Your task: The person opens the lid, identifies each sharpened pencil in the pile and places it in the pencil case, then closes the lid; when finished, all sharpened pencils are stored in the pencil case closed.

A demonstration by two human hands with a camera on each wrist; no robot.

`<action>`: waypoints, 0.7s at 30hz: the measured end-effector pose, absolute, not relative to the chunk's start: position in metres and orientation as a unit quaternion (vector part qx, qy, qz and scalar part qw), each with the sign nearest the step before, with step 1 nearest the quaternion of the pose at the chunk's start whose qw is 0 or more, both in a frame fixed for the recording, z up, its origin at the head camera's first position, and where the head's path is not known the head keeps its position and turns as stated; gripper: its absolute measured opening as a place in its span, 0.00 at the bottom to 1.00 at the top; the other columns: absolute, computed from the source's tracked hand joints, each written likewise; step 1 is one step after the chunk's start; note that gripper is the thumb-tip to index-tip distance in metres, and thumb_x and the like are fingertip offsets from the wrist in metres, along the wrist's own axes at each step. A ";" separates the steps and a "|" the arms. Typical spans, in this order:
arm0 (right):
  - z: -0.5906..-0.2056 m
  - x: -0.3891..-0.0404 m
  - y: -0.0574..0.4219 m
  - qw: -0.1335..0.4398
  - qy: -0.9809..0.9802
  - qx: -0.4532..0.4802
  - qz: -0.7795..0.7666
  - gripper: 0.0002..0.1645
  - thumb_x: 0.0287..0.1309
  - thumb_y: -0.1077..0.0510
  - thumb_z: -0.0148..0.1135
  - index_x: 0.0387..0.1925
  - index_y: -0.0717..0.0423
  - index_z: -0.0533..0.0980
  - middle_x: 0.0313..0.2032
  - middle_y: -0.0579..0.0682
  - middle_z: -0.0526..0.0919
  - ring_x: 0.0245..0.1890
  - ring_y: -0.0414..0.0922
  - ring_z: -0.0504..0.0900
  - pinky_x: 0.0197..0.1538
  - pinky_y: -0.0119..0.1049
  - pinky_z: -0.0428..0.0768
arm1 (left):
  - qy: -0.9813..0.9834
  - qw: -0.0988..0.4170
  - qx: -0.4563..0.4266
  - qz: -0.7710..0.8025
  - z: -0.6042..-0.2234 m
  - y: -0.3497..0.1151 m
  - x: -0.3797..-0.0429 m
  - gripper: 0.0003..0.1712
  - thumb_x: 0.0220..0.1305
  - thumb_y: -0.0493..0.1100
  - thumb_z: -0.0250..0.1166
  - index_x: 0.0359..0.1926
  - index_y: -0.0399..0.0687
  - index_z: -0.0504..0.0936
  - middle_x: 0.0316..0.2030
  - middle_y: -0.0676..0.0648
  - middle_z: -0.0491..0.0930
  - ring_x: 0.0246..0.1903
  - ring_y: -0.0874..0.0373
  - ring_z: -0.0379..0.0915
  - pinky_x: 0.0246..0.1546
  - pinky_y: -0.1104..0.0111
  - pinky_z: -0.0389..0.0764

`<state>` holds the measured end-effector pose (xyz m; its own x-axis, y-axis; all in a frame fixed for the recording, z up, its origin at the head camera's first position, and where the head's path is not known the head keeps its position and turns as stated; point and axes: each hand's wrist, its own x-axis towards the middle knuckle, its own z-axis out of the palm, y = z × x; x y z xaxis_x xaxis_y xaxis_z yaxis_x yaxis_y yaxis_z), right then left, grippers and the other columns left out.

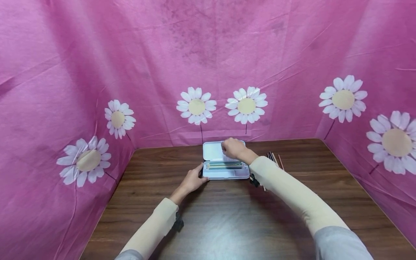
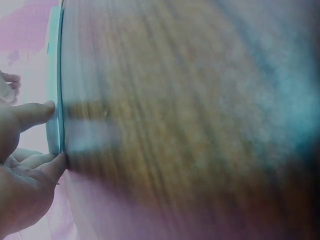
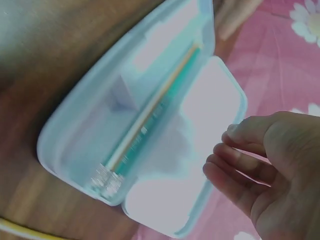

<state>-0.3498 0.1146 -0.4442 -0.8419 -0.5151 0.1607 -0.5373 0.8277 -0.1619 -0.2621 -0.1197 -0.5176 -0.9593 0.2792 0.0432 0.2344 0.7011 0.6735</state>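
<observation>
A white pencil case (image 1: 225, 177) lies on the table with its lid (image 1: 212, 151) folded back toward the cloth. Several pencils (image 3: 150, 117) with green and pale sides lie lengthwise in its base; a small divider (image 3: 122, 91) shows beside them. My left hand (image 1: 191, 179) holds the case's left end, the thumb at the front corner and the other fingers along the side. In the left wrist view, thumb and fingers pinch the case edge (image 2: 56, 65). Above the lid is my right hand (image 3: 280, 170), fingers loosely bent and nothing between them; whether it touches the lid I cannot tell.
Several loose pencils (image 1: 280, 161) lie on the brown wooden table (image 1: 214, 220), right of the case and partly behind my right forearm. Pink cloth (image 1: 156, 72) with printed daisies stands close behind the case and along both sides.
</observation>
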 end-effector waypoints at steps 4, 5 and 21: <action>-0.434 -0.358 0.116 0.078 -0.955 0.269 0.098 0.05 0.62 0.67 0.63 0.33 0.57 0.83 0.33 0.53 0.87 0.34 0.52 0.85 0.39 0.48 0.87 | 0.921 0.029 0.141 0.362 -0.518 -0.120 -0.262 0.45 0.69 0.42 0.74 0.78 0.28 0.63 0.74 0.28 0.69 0.73 0.38 0.71 0.75 0.50 0.72; -0.432 -0.360 0.116 0.083 -0.955 0.270 0.095 0.04 0.63 0.66 0.64 0.37 0.58 0.84 0.36 0.55 0.88 0.38 0.54 0.87 0.43 0.49 0.89 | 0.921 0.029 0.140 0.361 -0.519 -0.120 -0.262 0.45 0.69 0.42 0.73 0.78 0.28 0.63 0.74 0.28 0.69 0.73 0.38 0.71 0.75 0.50 0.73; -0.436 -0.368 0.114 -0.053 -0.971 0.225 0.062 0.35 0.78 0.49 0.60 0.75 0.66 0.66 0.68 0.67 0.78 0.70 0.63 0.77 0.75 0.57 0.75 | 0.920 0.038 0.138 0.365 -0.518 -0.119 -0.261 0.45 0.71 0.43 0.72 0.79 0.29 0.61 0.75 0.29 0.68 0.73 0.39 0.70 0.76 0.50 0.71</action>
<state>-0.3676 0.1139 -0.4365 -0.8928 -0.4441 -0.0755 -0.4308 0.8907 -0.1451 -0.2614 -0.1189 -0.5176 -0.9591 0.2814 0.0298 0.2251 0.6950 0.6829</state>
